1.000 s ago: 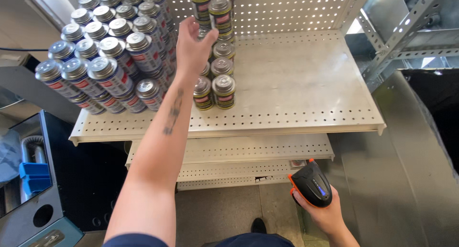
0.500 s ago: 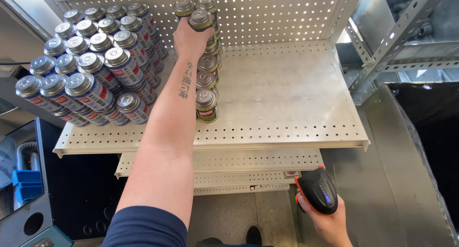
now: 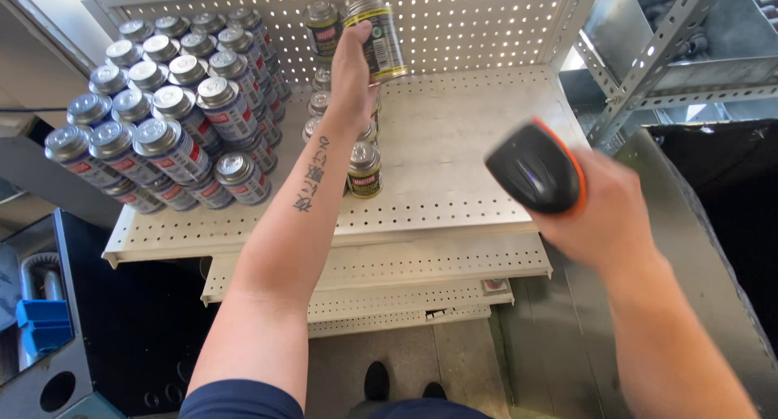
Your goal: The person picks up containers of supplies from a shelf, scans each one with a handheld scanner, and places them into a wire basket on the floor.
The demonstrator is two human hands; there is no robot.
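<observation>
- Left hand [image 3: 352,66] grips a yellow-banded can [image 3: 375,36], lifted above the shelf [image 3: 462,151].
- Right hand [image 3: 604,216] holds black-orange scanner [image 3: 535,166], near shelf front.
- Stacked cans [image 3: 162,103] left of the lifted can; a short can row [image 3: 363,169] sits under the forearm.

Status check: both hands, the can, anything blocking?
Left hand shut on yellow-banded can, lifted off the column of cans. Right hand grips black-and-orange scanner, blurred. Bare shelf between them; nothing blocking.
</observation>
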